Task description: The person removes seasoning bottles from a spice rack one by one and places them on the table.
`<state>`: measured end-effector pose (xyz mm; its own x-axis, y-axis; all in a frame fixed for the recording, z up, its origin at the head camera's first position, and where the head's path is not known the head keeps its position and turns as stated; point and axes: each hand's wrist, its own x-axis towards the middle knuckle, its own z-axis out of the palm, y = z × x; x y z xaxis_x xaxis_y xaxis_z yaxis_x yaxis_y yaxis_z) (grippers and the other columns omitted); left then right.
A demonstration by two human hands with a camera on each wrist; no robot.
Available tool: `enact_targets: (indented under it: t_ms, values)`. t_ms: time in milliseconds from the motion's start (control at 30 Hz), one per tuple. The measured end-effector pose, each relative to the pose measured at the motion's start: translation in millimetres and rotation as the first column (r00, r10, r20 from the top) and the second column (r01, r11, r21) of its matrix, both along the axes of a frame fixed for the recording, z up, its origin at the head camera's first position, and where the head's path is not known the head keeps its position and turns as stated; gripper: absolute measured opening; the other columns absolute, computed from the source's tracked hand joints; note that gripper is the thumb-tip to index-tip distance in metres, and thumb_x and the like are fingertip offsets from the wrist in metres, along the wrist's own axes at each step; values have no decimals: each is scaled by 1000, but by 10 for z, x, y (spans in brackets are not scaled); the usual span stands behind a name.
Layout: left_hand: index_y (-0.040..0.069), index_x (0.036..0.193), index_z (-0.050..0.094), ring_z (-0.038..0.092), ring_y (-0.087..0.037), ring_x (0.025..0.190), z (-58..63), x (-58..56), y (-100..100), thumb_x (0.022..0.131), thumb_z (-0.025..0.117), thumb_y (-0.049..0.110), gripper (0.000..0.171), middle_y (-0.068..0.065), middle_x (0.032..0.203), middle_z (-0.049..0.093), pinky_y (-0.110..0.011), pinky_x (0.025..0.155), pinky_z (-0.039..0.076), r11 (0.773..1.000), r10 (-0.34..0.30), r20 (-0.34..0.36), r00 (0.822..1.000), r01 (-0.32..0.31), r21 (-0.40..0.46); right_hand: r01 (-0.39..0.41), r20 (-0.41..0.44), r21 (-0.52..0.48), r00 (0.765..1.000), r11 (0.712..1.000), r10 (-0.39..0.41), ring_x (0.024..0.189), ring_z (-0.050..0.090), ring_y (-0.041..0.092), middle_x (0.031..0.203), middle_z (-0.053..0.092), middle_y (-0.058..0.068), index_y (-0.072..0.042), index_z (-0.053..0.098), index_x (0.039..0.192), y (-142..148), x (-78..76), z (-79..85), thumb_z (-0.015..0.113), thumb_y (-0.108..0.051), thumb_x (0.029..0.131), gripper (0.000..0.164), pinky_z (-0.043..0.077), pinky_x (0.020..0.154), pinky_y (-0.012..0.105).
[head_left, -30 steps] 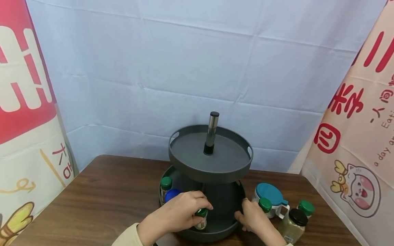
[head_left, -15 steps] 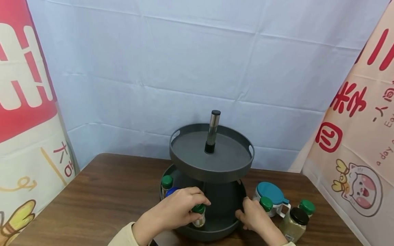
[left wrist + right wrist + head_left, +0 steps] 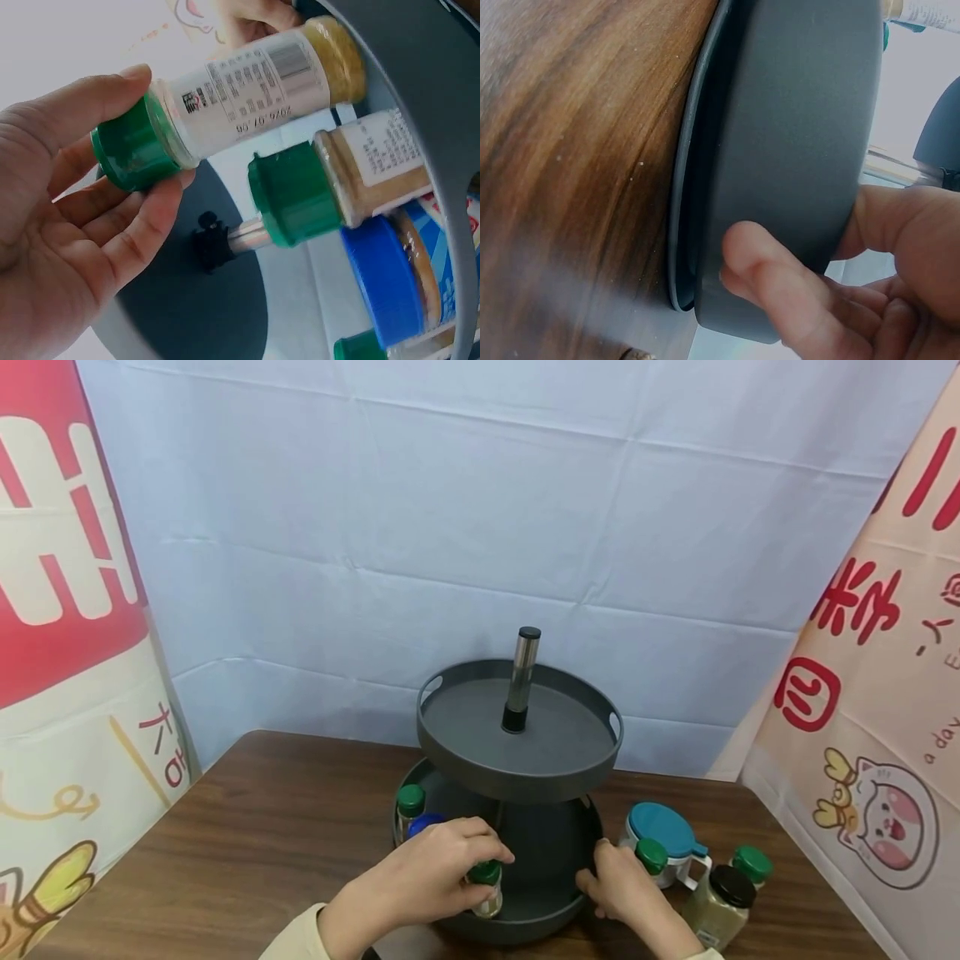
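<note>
In the head view my left hand [image 3: 431, 872] is at the near left of the lower tier of a dark grey two-tier turntable. Its thumb and fingers pinch the green lid of a spice jar [image 3: 244, 97] with a white printed label and yellowish contents. The jar's base is close inside the tray wall. Beside it in the tier stand another green-lidded spice jar [image 3: 375, 165], a blue-lidded jar [image 3: 386, 281] and a further green-lidded jar [image 3: 410, 802]. My right hand [image 3: 626, 889] grips the wall of the lower tier [image 3: 795, 112], thumb inside and fingers outside.
The upper tier [image 3: 480, 727] overhangs the lower one, with a metal post [image 3: 522, 672] at its centre. On the wooden table [image 3: 300, 827] to the right stand a teal-lidded container [image 3: 660, 831], a black-lidded jar [image 3: 720, 902] and green-lidded jars [image 3: 752, 864]. Cloth hangs behind and at the sides.
My left hand has shifted the spice jar slightly left, toward the other jars in the lower tier. My right hand keeps its place on the tray wall.
</note>
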<state>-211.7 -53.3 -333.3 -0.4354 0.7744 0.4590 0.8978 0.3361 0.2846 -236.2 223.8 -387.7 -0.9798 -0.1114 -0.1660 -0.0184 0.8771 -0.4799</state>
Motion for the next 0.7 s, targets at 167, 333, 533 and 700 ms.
enact_targets:
  t_ms: [167, 333, 533, 700]
  values:
    - [10, 106, 66, 55, 1, 89, 17, 23, -98, 81, 73, 12, 26, 4, 102, 59, -7, 73, 41, 1000, 14, 40, 999, -14, 14, 6, 15, -8, 1000, 1000, -6, 46, 56, 18, 59, 53, 10, 25, 40, 118, -1, -4, 10, 56, -10, 88, 50, 46, 48, 32]
    - [11, 106, 66, 54, 1, 84, 26, 48, -208, 81, 72, 12, 26, 4, 101, 60, -8, 69, 42, 999, 19, 79, 997, -21, 31, 18, 20, -23, 1000, 1000, -18, 46, 56, 19, 62, 52, 11, 22, 45, 114, 13, -17, -6, 57, -12, 88, 44, 47, 49, 33]
    - [11, 107, 66, 53, 2, 82, 18, 80, -337, 81, 71, 10, 26, 5, 101, 60, -10, 65, 44, 999, 10, 108, 994, -16, 51, 35, 24, -41, 999, 999, -34, 46, 56, 19, 61, 53, 11, 25, 37, 120, 12, -19, -22, 58, -13, 87, 55, 47, 49, 32]
    - [9, 105, 66, 52, 2, 76, 3, 108, -424, 80, 72, 8, 25, 3, 99, 61, -10, 62, 44, 998, 4, 103, 995, -10, 62, 53, 37, -33, 998, 998, -52, 46, 57, 19, 58, 55, 9, 25, 35, 122, -2, -14, -19, 60, -15, 88, 58, 48, 49, 32]
